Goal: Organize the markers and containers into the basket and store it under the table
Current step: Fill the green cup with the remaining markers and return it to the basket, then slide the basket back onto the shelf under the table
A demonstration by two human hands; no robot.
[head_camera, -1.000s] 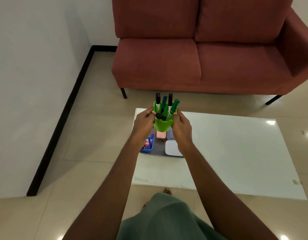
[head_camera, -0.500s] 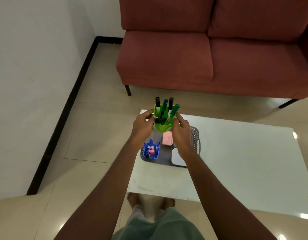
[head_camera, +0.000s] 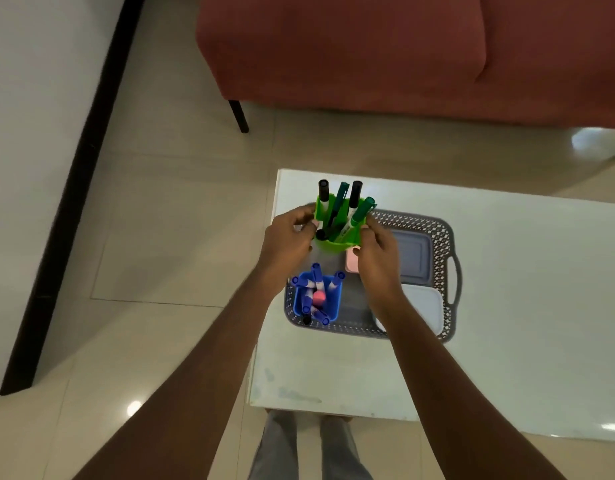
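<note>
Beyond the table's far edge, a red sofa (head_camera: pixel 368 46) filled the top of your view, standing on a pale tiled floor (head_camera: pixel 181 220). Your white table (head_camera: pixel 524 323) lay below it, and a grey perforated basket (head_camera: pixel 446 244) sat near the table's left end, one handle on its right side. Inside the basket, a grey lidded box (head_camera: pixel 413 258) lay at the far right and a white box (head_camera: pixel 423 306) just beside it, nearer you. Your left grip (head_camera: pixel 287 240) and right grip (head_camera: pixel 378 261) each had fingers curled round opposite sides of the green container (head_camera: pixel 333 244), holding it upright at the basket's far left corner. Whether its base touched the basket's floor could not be told. A blue container (head_camera: pixel 333 308) stood in the basket's near left corner, apart from the green one. A small pink box (head_camera: pixel 351 265) showed between the green container and the grey box, partly hidden by your right grip. Green and black markers (head_camera: pixel 341 199) stood up out of the green container. Blue markers (head_camera: pixel 304 296) leaned in the blue one, with something pink among them.
</note>
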